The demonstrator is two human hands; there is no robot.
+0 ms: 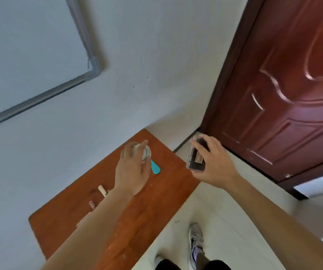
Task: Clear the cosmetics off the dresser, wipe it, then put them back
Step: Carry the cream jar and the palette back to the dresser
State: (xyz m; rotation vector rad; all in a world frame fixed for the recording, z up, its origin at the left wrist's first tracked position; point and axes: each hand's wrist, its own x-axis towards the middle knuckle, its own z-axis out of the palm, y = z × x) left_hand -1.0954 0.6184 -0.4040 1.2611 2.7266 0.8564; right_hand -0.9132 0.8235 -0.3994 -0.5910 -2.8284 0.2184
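White round jar (146, 153) with teal ring, gripped by left hand (132, 169) at far end of counter (59, 230). One teal flat piece (155, 167) beside it. Right hand (213, 162) grips one clear case (194, 155), dark inside, past counter edge. Two small pale sticks (102, 190) near wall, blurred.

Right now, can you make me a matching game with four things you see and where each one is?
Things:
1 white jar
2 dark flat case
3 teal piece
4 shoe

Places:
a on the floor
b held in the right hand
c lying on the dresser
d held in the left hand

Pairs: 1-d, 2-b, 3-c, 4-a.
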